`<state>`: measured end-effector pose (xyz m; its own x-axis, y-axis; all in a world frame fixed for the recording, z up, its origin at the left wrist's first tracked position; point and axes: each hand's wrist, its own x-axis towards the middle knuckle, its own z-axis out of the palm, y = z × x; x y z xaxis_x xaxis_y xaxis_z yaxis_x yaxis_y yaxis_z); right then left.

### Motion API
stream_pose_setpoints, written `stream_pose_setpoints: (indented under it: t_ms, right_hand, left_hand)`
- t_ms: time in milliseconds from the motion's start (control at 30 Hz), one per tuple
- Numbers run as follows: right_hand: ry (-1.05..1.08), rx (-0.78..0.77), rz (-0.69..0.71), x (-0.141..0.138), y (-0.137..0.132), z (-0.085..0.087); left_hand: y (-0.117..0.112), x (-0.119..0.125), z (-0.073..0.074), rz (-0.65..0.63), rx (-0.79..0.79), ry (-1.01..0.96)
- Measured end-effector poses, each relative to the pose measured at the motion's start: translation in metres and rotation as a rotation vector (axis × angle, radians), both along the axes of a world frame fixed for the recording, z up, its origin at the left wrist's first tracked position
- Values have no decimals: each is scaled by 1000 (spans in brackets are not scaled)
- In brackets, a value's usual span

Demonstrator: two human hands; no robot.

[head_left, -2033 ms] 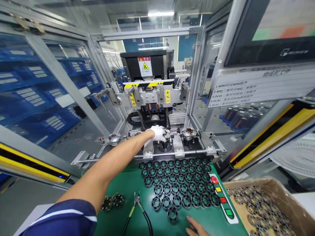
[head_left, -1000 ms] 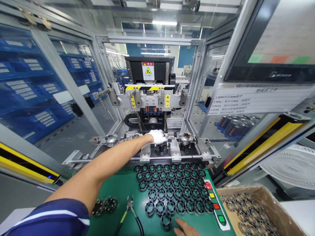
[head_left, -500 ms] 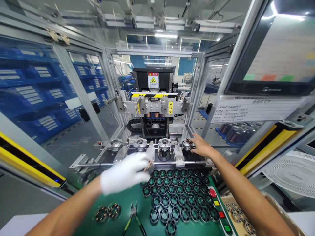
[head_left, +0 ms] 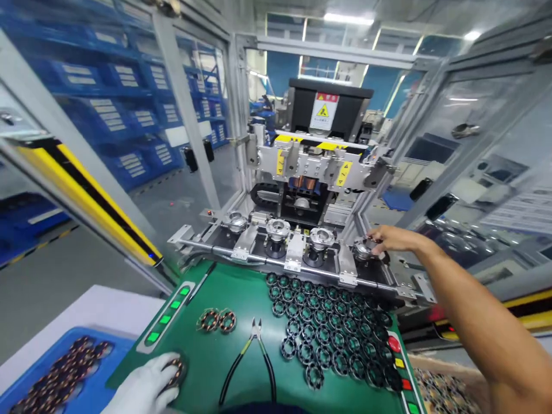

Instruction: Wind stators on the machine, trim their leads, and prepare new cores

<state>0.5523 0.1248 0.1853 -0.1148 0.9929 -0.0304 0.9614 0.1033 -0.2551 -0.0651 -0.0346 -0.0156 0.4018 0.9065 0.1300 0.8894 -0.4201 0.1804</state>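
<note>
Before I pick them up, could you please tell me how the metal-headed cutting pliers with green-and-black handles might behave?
The pliers probably won't roll, since they lie flat on the green tabletop. They may fold shut when gripped, as their handles are spread. The metal head suggests that end could feel heavier.

Rows of black rings cover the right half of the green worktop, starting near its far edge. Left of them lie pliers, handles toward the near edge, and two wound rings side by side. Button strips line the left and right edges; a rod lies near the far left corner.
</note>
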Motion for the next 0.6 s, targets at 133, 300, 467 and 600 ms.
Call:
stream_pose_setpoints:
  t_ms: [133,300,467,600]
  right_hand:
    - [128,-89,147,-38,-17,7]
    - [437,-244,519,-164,-76,-43]
    - [172,200,812,-313,-131,-138]
    - [157,279,737,-365,-140,-175]
  left_hand:
    - [4,38,38,-3,-109,49]
    - [26,56,34,48,-180,49]
    - [22,56,21,44,-93,-24]
    - [11,47,24,97,50,-125]
